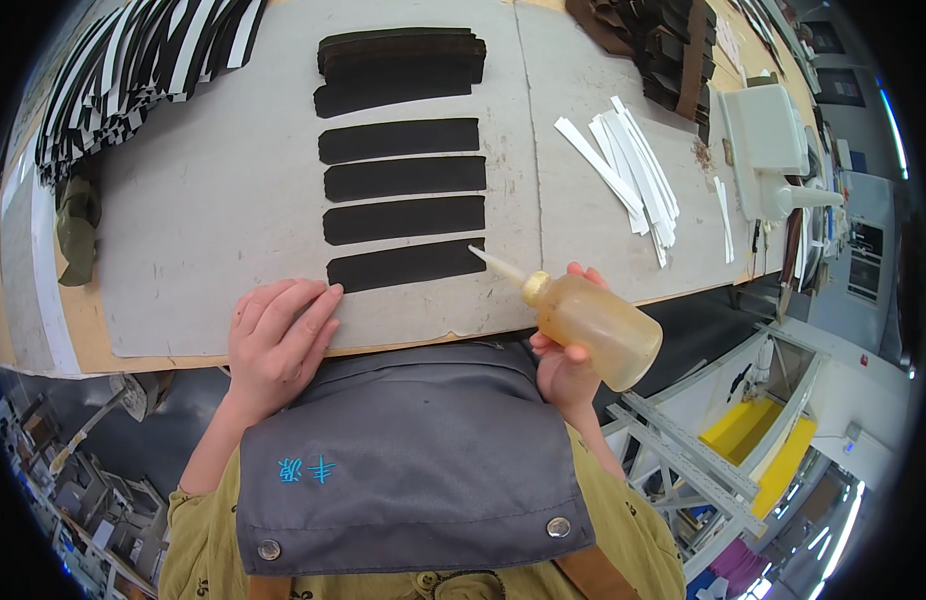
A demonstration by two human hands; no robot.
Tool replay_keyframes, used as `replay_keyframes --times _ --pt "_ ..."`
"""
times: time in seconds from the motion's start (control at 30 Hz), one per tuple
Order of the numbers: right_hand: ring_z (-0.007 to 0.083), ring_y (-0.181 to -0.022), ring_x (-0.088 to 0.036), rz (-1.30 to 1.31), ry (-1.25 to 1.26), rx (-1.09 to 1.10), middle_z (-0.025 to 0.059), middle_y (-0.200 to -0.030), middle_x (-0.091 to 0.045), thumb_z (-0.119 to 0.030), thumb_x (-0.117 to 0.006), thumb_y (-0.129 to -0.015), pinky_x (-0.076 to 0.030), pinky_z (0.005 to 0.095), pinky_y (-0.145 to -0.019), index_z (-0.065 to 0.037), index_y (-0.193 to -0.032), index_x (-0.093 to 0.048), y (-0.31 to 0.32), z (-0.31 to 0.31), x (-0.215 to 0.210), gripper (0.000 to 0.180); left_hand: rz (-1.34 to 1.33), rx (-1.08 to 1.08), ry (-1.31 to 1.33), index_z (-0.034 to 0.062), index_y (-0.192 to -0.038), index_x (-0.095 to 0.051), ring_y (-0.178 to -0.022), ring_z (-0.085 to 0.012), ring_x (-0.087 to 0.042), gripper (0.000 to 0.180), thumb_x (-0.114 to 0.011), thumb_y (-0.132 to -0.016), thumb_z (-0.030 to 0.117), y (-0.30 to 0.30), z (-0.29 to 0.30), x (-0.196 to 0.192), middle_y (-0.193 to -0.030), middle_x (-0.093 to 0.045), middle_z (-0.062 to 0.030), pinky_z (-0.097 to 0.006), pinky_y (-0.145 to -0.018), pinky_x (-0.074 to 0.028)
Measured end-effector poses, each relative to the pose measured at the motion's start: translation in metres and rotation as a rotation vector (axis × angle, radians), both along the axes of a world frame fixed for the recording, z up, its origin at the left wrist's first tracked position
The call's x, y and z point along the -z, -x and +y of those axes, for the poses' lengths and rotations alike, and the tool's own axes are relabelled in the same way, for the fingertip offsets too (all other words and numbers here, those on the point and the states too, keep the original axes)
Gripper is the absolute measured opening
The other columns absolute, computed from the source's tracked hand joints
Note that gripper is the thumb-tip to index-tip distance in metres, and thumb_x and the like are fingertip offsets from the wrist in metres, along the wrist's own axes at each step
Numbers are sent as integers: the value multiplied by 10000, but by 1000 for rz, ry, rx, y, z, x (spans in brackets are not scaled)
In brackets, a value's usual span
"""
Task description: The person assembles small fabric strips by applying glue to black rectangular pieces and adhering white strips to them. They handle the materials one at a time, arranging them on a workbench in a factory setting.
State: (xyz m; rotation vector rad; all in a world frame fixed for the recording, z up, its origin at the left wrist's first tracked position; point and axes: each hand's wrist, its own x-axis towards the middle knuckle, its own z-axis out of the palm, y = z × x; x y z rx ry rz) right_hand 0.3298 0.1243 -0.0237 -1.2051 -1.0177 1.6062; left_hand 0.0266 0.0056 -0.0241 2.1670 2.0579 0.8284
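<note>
My right hand (563,365) grips a squeeze bottle (591,325) of amber liquid, tipped so its white nozzle (495,262) points at the right end of the nearest black strip (405,265). My left hand (278,340) lies flat with fingers spread on the grey board (213,220), its fingertips just touching that strip's left end. Three more black strips (403,180) lie in a row behind it, parallel and apart. A stack of black strips (401,65) sits further back.
White paper strips (631,175) lie scattered to the right on the board. A fan of black-and-white pieces (133,70) fills the far left. Dark brown pieces (663,40) are piled at the back right, beside a white dispenser (773,150). My grey apron (413,450) meets the table edge.
</note>
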Motion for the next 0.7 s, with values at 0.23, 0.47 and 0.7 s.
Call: replay_keyframes --times 0.23,0.47,0.7 --pt "171 -1008 -692 26 12 56 137 -1549 -479 -573 -950 -622 -600 230 -610 -20 -1547 -369 2 -1 1 1224 -10 -3 -5 89 -1177 -752 -1040 -224 -650 378 -795 -801 77 0 0 -1 -1147 -680 -29 -373 -882 -483" --pt "151 -994 -681 81 48 -129 156 -1547 -465 -626 -925 -629 -592 222 -599 -40 -1566 -329 15 -1 -3 1255 3 2 -17 84 -1177 -751 -1037 -223 -654 384 -797 -797 78 1 1 -1 -1146 -680 -31 -367 -877 -487" --pt "133 -1003 -672 106 -198 -84 160 -1531 -469 -672 -900 -632 -562 191 -584 -43 -1575 -312 12 5 -3 1276 -46 -12 -43 62 -1178 -745 -1031 -257 -660 375 -770 -805 53 1 -2 3 -1149 -685 -63 -366 -884 -494"
